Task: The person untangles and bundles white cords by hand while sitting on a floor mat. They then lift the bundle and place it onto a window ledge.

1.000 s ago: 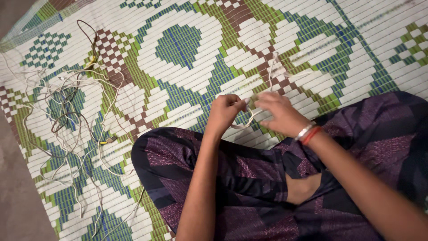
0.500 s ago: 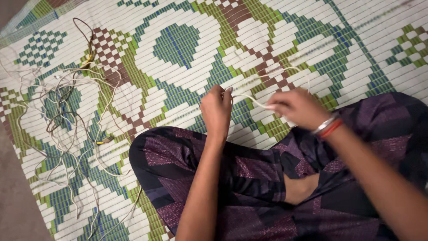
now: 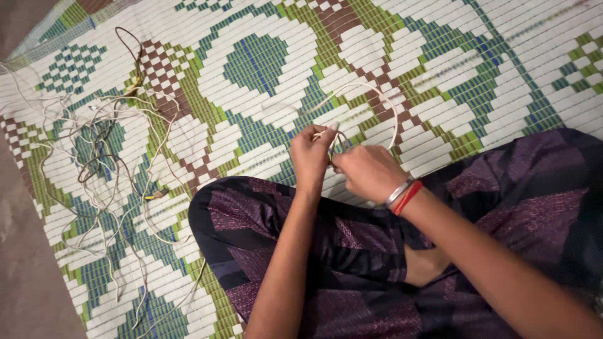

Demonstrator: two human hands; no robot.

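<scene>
I sit cross-legged on a woven mat [image 3: 264,56] patterned in white, green, blue and brown. My left hand [image 3: 310,157] pinches a thin cream cord [image 3: 386,103] near its bunched part. My right hand [image 3: 364,172], with silver and red bangles at the wrist, grips the same cord right beside the left hand. A loop of the cord arches up and to the right over the mat.
A loose tangle of cream, brown and dark cords [image 3: 94,157] lies spread on the mat to the left. My legs in dark purple patterned trousers [image 3: 352,251] fill the lower frame. Bare grey floor [image 3: 25,270] borders the mat's left edge.
My right hand pulled out to the right with the cord, then came back against my left hand. The cord now forms a tall loop above the hands.
</scene>
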